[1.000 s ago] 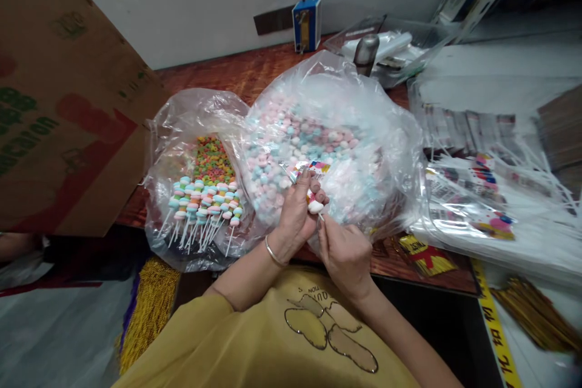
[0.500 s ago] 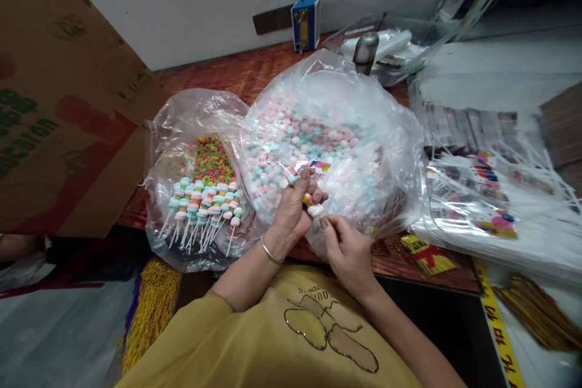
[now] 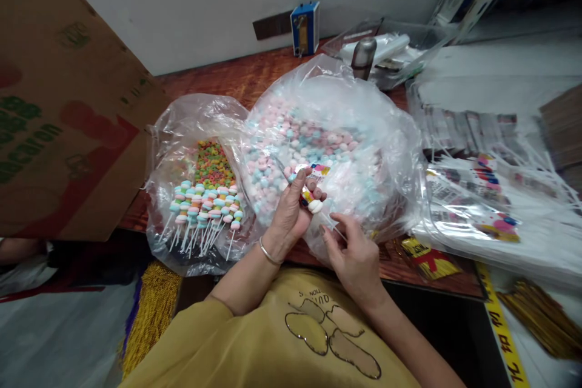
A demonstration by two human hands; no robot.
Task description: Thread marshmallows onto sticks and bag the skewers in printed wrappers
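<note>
My left hand (image 3: 291, 206) is wrapped round a small printed packet (image 3: 313, 199) with white and coloured candies in it. Just right of it, my right hand (image 3: 352, 251) pinches what looks like the packet's clear film, near a thin white stick. Behind both hands lies a large clear bag (image 3: 331, 82) full of pink, blue and white candies (image 3: 313, 133). On the left, a second clear bag (image 3: 191, 109) bears candy skewers (image 3: 204, 203) on white sticks, with small coloured rings (image 3: 213, 163) behind them.
A cardboard box (image 3: 68, 133) stands at the left. Printed plastic packets (image 3: 482, 206) lie in piles on the right, by a yellow packet (image 3: 427, 257). At the back are a blue device (image 3: 304, 28) and a dark bottle-like object (image 3: 364, 57).
My right hand has shifted slightly down, with its fingers and the thin white stick now showing more clearly. My left hand keeps its hold on the packet, whose candies show more.
</note>
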